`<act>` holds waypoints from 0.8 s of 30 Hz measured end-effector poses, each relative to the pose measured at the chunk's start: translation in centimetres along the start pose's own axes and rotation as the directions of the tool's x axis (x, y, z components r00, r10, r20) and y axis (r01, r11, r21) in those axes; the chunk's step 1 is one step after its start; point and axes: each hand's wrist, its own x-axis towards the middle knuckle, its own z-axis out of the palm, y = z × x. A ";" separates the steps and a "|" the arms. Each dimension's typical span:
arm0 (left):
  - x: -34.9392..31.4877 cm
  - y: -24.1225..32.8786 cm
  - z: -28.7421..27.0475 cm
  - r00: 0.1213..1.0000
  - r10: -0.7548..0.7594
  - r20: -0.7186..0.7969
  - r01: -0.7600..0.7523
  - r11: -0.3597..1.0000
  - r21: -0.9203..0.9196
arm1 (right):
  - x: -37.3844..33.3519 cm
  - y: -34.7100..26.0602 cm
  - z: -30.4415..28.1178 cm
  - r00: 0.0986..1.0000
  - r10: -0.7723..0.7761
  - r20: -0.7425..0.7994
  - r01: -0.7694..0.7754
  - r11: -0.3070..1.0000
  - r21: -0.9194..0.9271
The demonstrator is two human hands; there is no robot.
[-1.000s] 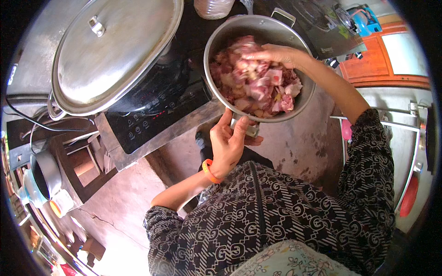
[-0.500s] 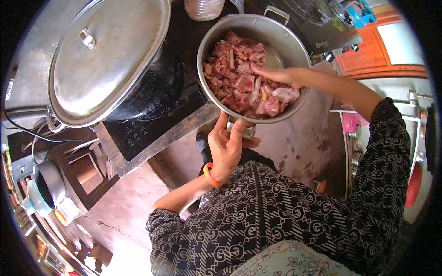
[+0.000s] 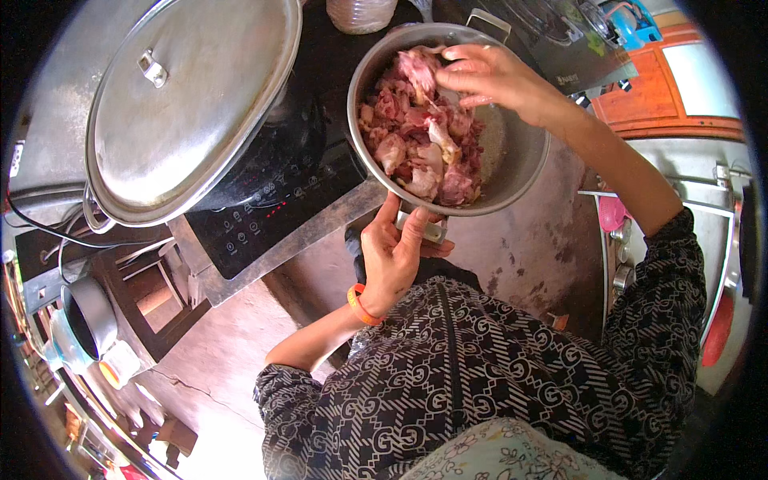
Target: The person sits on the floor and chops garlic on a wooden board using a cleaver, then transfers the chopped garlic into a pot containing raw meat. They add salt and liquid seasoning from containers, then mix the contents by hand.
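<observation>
A round metal pot (image 3: 516, 172) holds raw meat pieces (image 3: 416, 148), heaped toward its left side. My left hand (image 3: 392, 248), with an orange wristband, grips the pot's near handle (image 3: 432, 230) between thumb and fingers. Inside the pot, at its far right, my right hand (image 3: 488, 80) has its fingers apart and slightly curled, touching the upper edge of the heap. The fingertips rest beside a pale pink piece, and nothing appears clasped in them. Part of the pot's bottom shows bare on the right, with some liquid on it.
Left of the pot, a large lidded pot (image 3: 192, 104) stands on a black induction cooktop (image 3: 256, 228) with lit red indicators. A clear plastic container (image 3: 360, 14) sits behind. A grey pot (image 3: 92, 316) is at the lower left. Orange cabinet doors (image 3: 632, 100) are at the right.
My right hand has moved up and away from the near right of the heap. The meat has shifted left, baring the pot's right side. My left hand keeps its grip. Red cooktop indicators now show.
</observation>
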 end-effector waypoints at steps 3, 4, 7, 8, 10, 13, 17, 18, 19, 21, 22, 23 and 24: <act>0.1 0.0 -0.1 1.000 -0.017 -0.008 0.017 1.000 0.012 | -1.5 -1.1 2.2 0.931 -0.252 0.264 0.325 0.901 -0.286; 0.0 -0.1 0.0 1.000 -0.012 -0.016 0.012 1.000 0.010 | -1.5 -1.1 4.1 0.817 -0.440 0.372 0.559 0.762 -0.327; -0.1 -0.1 0.3 0.998 0.021 -0.060 -0.022 1.000 -0.015 | -0.8 -0.5 8.1 0.613 -0.204 0.763 0.729 0.517 -0.448; -0.2 -0.2 0.4 0.997 0.038 -0.067 -0.040 0.999 -0.026 | -0.1 0.4 9.3 0.584 0.062 0.810 0.722 0.417 -0.553; -0.3 0.0 0.5 0.997 0.006 -0.074 -0.009 0.999 -0.039 | 0.2 2.3 11.2 0.610 0.134 0.781 0.766 0.151 -0.625; -0.3 0.5 0.3 0.996 -0.029 -0.082 0.027 0.999 -0.025 | -0.6 5.2 11.0 0.538 -0.300 0.788 0.777 -0.185 -0.601; -0.4 0.8 0.4 0.995 -0.038 -0.093 0.038 0.999 -0.005 | -2.0 6.3 8.9 0.517 0.197 0.833 0.855 -0.149 -0.496; -0.3 0.7 0.5 0.993 -0.026 -0.112 0.028 0.999 0.018 | -2.1 6.0 7.7 0.541 0.136 0.830 0.840 -0.123 -0.528; -0.3 0.7 0.6 0.993 -0.016 -0.117 0.018 1.000 0.015 | -3.1 5.5 6.1 0.614 0.070 0.786 0.780 -0.209 -0.590; -0.3 0.6 0.7 0.994 -0.006 -0.108 0.007 1.000 0.013 | -1.9 4.3 3.5 0.608 -0.010 0.794 0.778 -0.191 -0.599; -0.2 0.5 0.6 0.995 -0.010 -0.099 0.012 1.000 0.011 | -1.1 3.6 2.5 0.666 -0.011 0.746 0.729 -0.205 -0.653; -0.2 0.5 0.7 0.995 -0.007 -0.097 0.007 1.000 0.006 | -0.4 2.9 1.7 0.724 0.001 0.690 0.674 -0.214 -0.707; -0.2 0.5 0.6 0.996 -0.003 -0.094 0.003 1.000 0.004 | 0.2 2.2 0.7 0.759 -0.037 0.651 0.636 -0.175 -0.752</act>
